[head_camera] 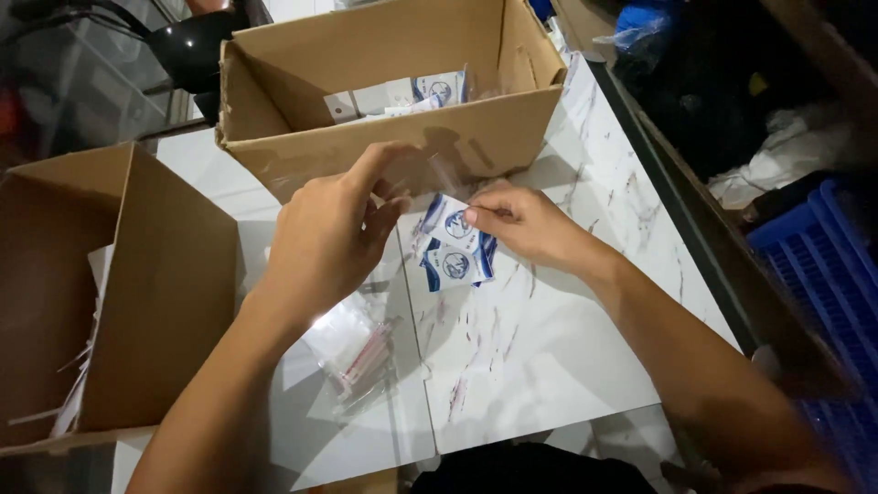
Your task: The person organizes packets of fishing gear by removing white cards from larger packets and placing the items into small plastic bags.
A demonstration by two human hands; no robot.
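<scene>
This is looking like a small packing or stockroom space, not a home kitchen or an office. Two open cardboard boxes are sitting on a white marble-patterned table, one holding printed blue-and-white packets. A pile of clear plastic bags is lying on the tabletop. A blue plastic crate is standing at the right, beside dark shelving crowded with bags and white cloth.
</scene>
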